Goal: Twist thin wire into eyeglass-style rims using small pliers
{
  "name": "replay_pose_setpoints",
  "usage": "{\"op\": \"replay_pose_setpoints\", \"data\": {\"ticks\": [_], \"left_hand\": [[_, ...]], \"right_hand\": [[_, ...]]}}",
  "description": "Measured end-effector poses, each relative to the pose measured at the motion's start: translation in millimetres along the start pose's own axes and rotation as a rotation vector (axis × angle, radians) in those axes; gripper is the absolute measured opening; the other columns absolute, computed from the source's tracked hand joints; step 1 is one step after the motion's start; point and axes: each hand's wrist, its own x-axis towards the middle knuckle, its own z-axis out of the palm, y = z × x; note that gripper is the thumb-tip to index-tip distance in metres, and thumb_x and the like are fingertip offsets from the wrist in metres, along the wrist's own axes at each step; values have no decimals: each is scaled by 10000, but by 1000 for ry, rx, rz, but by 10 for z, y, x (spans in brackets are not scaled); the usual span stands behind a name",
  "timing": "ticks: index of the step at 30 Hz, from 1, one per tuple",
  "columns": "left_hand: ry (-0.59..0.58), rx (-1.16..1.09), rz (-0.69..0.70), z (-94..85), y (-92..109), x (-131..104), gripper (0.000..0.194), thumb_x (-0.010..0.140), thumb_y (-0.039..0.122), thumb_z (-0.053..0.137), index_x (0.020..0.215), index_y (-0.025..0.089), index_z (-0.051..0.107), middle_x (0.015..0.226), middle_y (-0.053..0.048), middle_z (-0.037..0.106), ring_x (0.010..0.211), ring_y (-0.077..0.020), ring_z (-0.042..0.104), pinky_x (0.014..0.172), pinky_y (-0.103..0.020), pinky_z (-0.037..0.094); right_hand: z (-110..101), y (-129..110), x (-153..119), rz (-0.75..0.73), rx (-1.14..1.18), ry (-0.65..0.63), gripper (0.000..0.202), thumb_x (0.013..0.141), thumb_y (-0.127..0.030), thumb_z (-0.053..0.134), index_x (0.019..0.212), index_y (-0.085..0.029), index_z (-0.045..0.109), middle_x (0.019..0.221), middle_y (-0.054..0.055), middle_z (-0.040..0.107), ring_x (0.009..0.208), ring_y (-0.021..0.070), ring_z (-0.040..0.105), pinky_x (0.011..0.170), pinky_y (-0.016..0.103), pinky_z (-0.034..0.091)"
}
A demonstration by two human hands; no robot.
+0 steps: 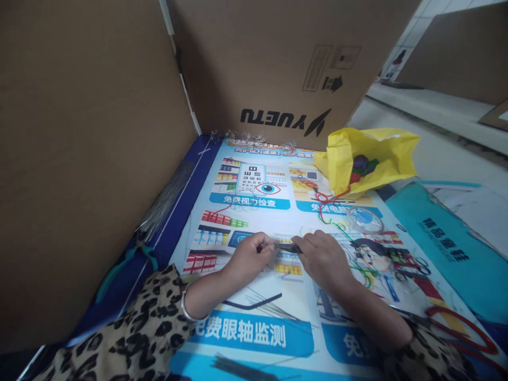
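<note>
My left hand (pixel 254 253) is closed in a pinch above the printed sheet; what lies between its fingertips is too small to make out. My right hand (pixel 324 260) is closed around a narrow dark metal tool (pixel 289 247), whose tapered end points left and meets the left fingertips. The tool's handle is hidden under my right palm, so its exact kind cannot be told. Below the hands, thin straight wires (pixel 270 306) lie loose on the sheet. A denser wire bundle (pixel 242 368) is at the front edge.
Cardboard walls (pixel 278 69) stand at the back and left. Teal-handled pliers (pixel 127 267) and a long wire bundle (pixel 164 201) lie on the left. At right are a yellow bag (pixel 373 159), a round clear spool (pixel 365 219), red loop handles (pixel 462 330) and a teal cardboard piece (pixel 444 248).
</note>
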Motion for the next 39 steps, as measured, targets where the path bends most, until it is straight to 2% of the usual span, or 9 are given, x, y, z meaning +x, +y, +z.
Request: {"op": "replay_pose_setpoints", "data": {"ticks": [14, 25, 29, 33, 36, 39], "left_hand": [[53, 97, 17, 7, 8, -22, 130, 722, 232, 470, 616, 178, 418, 534, 59, 381, 481, -77, 371, 478, -196, 300], [37, 65, -1, 4, -3, -17, 121, 705, 215, 475, 605, 175, 420, 534, 67, 384, 455, -60, 370, 462, -182, 316], [-1, 0, -79, -25, -4, 5, 73, 696, 212, 482, 634, 177, 468, 490, 66, 429, 409, -67, 402, 412, -177, 315], [45, -124, -117, -77, 24, 34, 112, 721, 244, 507, 640, 170, 486, 477, 50, 463, 382, -68, 412, 388, -180, 320], [95, -268, -102, -103, 47, 46, 140, 725, 243, 535, 626, 160, 480, 503, 38, 478, 416, -65, 428, 408, -180, 340], [128, -366, -112, -108, 63, 44, 129, 724, 231, 547, 638, 153, 491, 517, 31, 486, 440, -69, 444, 417, -183, 351]], "right_hand": [[-44, -38, 23, 9, -68, -112, 156, 780, -152, 548, 903, -187, 637, 732, 35, 601, 723, 190, 451, 653, 311, 258], [-28, -35, 15, -8, -25, -101, 158, 756, -110, 536, 856, -176, 639, 702, 45, 599, 712, 192, 470, 643, 314, 278], [5, -16, 11, 52, 86, -126, 146, 772, -140, 529, 844, -199, 641, 713, 35, 604, 723, 182, 483, 654, 297, 305], [27, 50, 29, 186, 228, -165, 156, 797, -186, 513, 893, -210, 633, 771, 27, 627, 756, 174, 516, 668, 274, 342], [23, 73, 48, 292, 403, -121, 149, 832, -277, 489, 829, -196, 614, 716, 14, 607, 703, 159, 532, 627, 259, 366], [-7, 29, 54, 307, 593, -22, 201, 843, -331, 483, 734, -189, 575, 675, 6, 573, 671, 143, 529, 616, 251, 385]]}}
